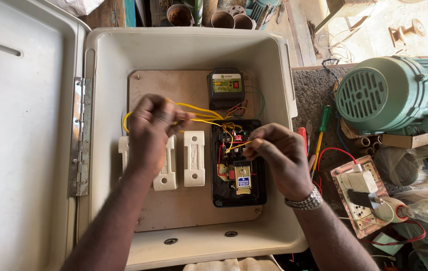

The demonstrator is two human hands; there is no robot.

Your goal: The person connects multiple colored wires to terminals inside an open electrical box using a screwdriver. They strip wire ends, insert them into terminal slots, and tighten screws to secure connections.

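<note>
- The yellow wires (pixel 201 114) run between the two hands, over the middle of the wooden board (pixel 184 200) inside the box (pixel 184 47).
- The left hand (pixel 153 131) is closed in a loose fist around a looped bundle of the wires, above the white fuse holders (pixel 194 158).
- The right hand (pixel 279 153) pinches one yellow wire end between thumb and fingertips, just at the upper right of the black starter (pixel 238 165); a metal watch (pixel 304 201) sits on its wrist.
- The wires are thin, glossy and springy, curving in arcs from the fist toward the starter's top, where red and black leads tangle with them.
- The starter is a black, rectangular open tray with red and brass parts and a small blue label; a black relay (pixel 225 88) with a red button stands just above it.
- The fuse holders are smooth white blocks, upright, side by side; the left hand covers part of them.
- The box is pale grey with rounded corners and deep walls; its door (pixel 23 135) hangs open to the left on a metal hinge (pixel 79 135).
- Bare board shows below the starter and at upper left; the starter lies near the right wall.
- Outside on the right lie a green screwdriver (pixel 322 128), a green motor (pixel 390 93), a socket board (pixel 359 193) and a bulb (pixel 427 211).
</note>
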